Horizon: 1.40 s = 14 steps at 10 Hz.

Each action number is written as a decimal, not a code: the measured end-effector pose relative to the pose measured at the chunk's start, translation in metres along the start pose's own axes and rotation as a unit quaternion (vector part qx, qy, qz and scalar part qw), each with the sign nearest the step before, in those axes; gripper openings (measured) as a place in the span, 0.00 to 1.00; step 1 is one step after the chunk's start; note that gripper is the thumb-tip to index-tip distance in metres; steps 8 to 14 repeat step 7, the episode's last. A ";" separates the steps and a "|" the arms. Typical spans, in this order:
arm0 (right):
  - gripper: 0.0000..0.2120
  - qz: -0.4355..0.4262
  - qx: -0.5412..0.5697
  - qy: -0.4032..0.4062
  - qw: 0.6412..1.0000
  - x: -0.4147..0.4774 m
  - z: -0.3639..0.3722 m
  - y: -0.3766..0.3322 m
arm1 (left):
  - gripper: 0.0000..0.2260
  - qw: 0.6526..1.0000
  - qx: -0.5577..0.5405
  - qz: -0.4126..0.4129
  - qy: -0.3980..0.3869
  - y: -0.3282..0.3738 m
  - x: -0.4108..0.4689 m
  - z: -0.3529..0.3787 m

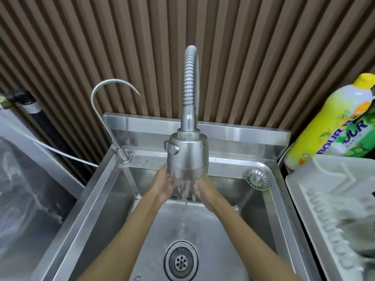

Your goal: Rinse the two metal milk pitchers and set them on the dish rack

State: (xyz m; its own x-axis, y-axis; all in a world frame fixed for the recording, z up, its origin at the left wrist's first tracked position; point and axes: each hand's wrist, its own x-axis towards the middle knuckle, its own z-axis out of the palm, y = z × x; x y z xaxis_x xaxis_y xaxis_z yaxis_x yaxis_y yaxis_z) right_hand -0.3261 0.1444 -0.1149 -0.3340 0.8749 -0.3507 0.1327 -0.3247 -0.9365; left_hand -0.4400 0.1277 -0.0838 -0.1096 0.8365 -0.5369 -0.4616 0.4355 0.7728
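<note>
Presently left hand (165, 184) and right hand (204, 188) cupped under spray head (187, 157), catching running water; grip open, holding nothing. Milk pitchers not visible; blurred dish rack (332, 199) right of sink (113, 179).

spray faucet (187, 157) running | slim gooseneck tap (105, 102) left | yellow soap bottle (332, 122) right | strainer (257, 178)

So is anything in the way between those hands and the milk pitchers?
That can't be judged: no pitcher is clearly visible. Both hands, left hand and right hand, are empty under the running spray head over the sink. The dish rack on the right is blurred.
</note>
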 end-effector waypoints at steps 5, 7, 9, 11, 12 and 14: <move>0.24 0.032 0.101 -0.021 0.994 -0.016 0.002 -0.002 | 0.14 0.911 0.359 0.201 0.027 -0.029 -0.007 0.016; 0.30 0.056 -0.061 -0.003 0.997 -0.080 -0.028 -0.001 | 0.24 0.891 0.421 0.172 -0.003 -0.033 -0.042 -0.002; 0.30 0.056 -0.061 -0.003 0.997 -0.080 -0.028 -0.001 | 0.24 0.891 0.421 0.172 -0.003 -0.033 -0.042 -0.002; 0.30 0.056 -0.061 -0.003 0.997 -0.080 -0.028 -0.001 | 0.24 0.891 0.421 0.172 -0.003 -0.033 -0.042 -0.002; 0.30 0.056 -0.061 -0.003 0.997 -0.080 -0.028 -0.001 | 0.24 0.891 0.421 0.172 -0.003 -0.033 -0.042 -0.002; 0.30 0.056 -0.061 -0.003 0.997 -0.080 -0.028 -0.001 | 0.24 0.891 0.421 0.172 -0.003 -0.033 -0.042 -0.002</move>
